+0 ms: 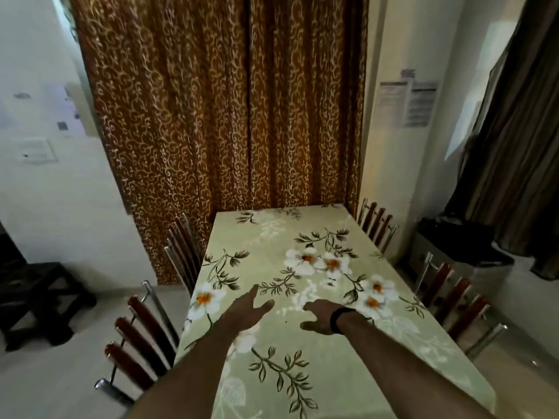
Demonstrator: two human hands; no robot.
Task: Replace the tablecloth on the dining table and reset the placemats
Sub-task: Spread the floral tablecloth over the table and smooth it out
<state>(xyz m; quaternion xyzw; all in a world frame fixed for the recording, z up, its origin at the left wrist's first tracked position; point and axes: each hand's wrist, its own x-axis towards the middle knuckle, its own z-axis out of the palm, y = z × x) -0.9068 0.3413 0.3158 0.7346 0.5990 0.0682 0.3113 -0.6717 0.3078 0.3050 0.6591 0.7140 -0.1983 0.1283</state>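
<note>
A pale green tablecloth (281,237) printed with white flowers and dark leaves covers the whole dining table, lying flat. Both my arms reach forward over its middle. My left hand (246,309) hovers or rests palm down with fingers apart, holding nothing. My right hand (320,317), with a black band on its wrist, is spread flat just to the right of it, also holding nothing. No placemats are in view.
Chairs with red-brown slats and chrome frames stand on both sides: two on the left (142,334) and two on the right (453,300). A brown patterned curtain (223,116) hangs behind the table's far end. A dark low table (39,297) stands far left.
</note>
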